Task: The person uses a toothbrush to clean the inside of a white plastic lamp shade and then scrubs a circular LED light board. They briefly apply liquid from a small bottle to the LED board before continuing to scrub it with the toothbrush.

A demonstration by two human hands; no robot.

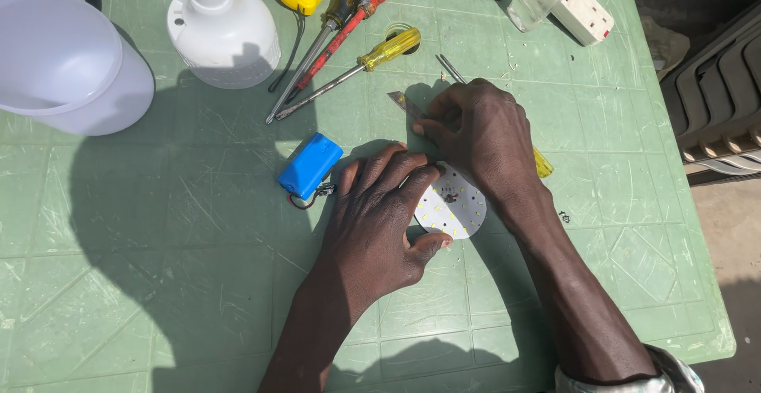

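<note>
Round white LED board (pixel 453 205) flat on green table (pixel 198 282), pinned under left hand (pixel 372 218) fingertips, thumb at its near edge. Right hand (pixel 479 135) fingers bunched, pinching a thin metal tool (pixel 406 103) just beyond the board. Risk, judged: slip gouging board or fingertip. Counted: one board, one blue battery pack (pixel 310 166) left of fingers, three screwdrivers (pixel 349 52) beyond.

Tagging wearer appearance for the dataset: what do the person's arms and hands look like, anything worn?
Both hands are bare: no gloves, rings or watch visible on the left hand or the right hand. The left forearm is uncovered to the frame edge. A bunched, shiny silver-grey sleeve cuff shows on the right arm at the bottom edge.
</note>
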